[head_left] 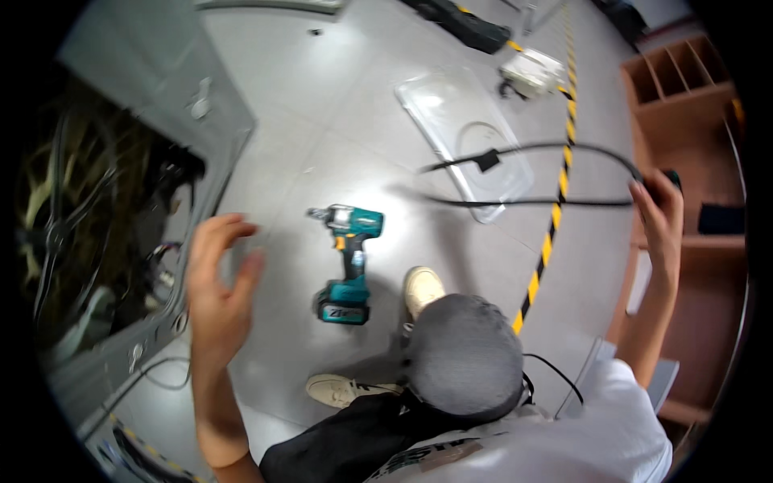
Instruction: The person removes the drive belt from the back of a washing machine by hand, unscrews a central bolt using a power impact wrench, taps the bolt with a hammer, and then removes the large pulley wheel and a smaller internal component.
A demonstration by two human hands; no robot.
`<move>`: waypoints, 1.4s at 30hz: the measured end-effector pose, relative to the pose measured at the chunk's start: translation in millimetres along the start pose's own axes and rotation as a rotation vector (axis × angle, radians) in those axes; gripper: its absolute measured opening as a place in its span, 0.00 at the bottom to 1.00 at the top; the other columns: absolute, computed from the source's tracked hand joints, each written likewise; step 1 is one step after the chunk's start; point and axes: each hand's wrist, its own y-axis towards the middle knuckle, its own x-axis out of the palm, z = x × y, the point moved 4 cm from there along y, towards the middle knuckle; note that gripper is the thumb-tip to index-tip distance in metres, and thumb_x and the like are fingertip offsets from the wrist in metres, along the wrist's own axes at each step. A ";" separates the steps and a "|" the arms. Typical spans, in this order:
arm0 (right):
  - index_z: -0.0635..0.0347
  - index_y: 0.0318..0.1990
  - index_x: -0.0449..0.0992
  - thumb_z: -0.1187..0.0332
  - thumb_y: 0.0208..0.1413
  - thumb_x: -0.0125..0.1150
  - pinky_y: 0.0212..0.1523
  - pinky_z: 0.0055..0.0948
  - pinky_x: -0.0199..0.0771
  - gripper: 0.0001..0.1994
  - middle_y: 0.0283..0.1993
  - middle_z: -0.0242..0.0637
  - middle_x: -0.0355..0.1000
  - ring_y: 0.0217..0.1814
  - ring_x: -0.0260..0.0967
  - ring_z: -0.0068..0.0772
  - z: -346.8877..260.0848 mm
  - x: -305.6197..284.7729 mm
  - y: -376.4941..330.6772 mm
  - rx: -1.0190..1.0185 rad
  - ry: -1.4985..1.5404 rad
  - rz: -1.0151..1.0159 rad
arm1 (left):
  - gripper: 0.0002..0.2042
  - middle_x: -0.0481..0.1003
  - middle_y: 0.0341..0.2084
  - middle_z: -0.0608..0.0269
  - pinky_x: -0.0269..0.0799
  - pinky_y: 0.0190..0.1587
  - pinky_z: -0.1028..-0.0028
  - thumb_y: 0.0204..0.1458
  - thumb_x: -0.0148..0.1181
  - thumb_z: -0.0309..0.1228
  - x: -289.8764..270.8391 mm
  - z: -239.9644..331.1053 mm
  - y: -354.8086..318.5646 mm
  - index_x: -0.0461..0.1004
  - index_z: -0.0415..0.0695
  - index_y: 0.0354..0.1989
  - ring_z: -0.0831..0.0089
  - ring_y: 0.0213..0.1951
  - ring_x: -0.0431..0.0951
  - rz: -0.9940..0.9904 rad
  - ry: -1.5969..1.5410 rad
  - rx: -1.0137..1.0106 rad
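My right hand point(662, 211), raised at the right, is closed on a long black cord point(555, 201) bent into a loop. The cord's two strands stretch left above the floor, and a small black block sits on the upper one. Its far ends are blurred. At the left, my left hand point(219, 282) is empty, thumb and fingers apart, close to the edge of a grey metal appliance housing point(181, 72). Inside its opening show a dark spoked wheel point(56, 233) and some wiring. Between my hands a teal and black cordless driver point(348, 262) lies on the floor.
A clear plastic lid or tray point(463, 113) lies ahead, with a white box point(533, 72) beyond it. Yellow-black tape point(555, 217) crosses the floor. Brown shelving point(684, 137) stands at the right. My shoes point(423, 291) are near the driver.
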 end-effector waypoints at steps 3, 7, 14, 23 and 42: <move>0.64 0.26 0.66 0.70 0.56 0.61 0.25 0.20 0.51 0.11 0.22 0.23 0.54 0.26 0.50 0.16 52.2 6.0 -26.3 -0.005 -0.253 0.013 | 0.11 0.71 0.42 0.57 0.66 0.50 0.68 0.52 0.58 0.30 14.4 -26.3 -9.9 0.72 0.41 0.42 0.64 0.47 0.71 -0.135 -0.033 0.027; 0.68 0.29 0.72 0.70 0.52 0.62 0.28 0.31 0.64 0.09 0.23 0.41 0.68 0.26 0.65 0.31 127.3 46.3 -69.1 0.285 -0.622 -0.105 | 0.15 0.70 0.44 0.55 0.64 0.51 0.66 0.55 0.55 0.36 20.9 -38.4 -26.3 0.71 0.39 0.45 0.60 0.48 0.69 -0.328 -0.020 0.015; 0.69 0.49 0.72 0.62 0.47 0.67 0.48 0.39 0.71 0.24 0.45 0.53 0.74 0.47 0.73 0.49 119.8 241.0 -102.1 0.073 -0.332 -0.683 | 0.16 0.70 0.44 0.55 0.65 0.50 0.66 0.57 0.53 0.40 -2.9 -56.6 -54.2 0.71 0.40 0.47 0.60 0.49 0.70 -0.251 0.068 -0.129; 0.72 0.47 0.72 0.54 0.53 0.63 0.45 0.29 0.70 0.26 0.43 0.45 0.74 0.42 0.71 0.32 32.9 481.6 -149.5 0.493 0.407 -0.977 | 0.15 0.74 0.37 0.52 0.68 0.48 0.66 0.56 0.54 0.39 55.7 -126.4 -112.3 0.73 0.39 0.42 0.59 0.46 0.72 -0.428 0.024 -0.383; 0.60 0.39 0.68 0.69 0.52 0.65 0.30 0.28 0.76 0.12 0.30 0.38 0.72 0.29 0.72 0.32 11.4 490.0 -129.1 0.988 1.255 -0.796 | 0.34 0.66 0.52 0.43 0.66 0.53 0.65 0.55 0.54 0.53 165.8 -163.9 -166.7 0.56 0.41 0.62 0.56 0.52 0.69 -0.576 -0.261 -0.812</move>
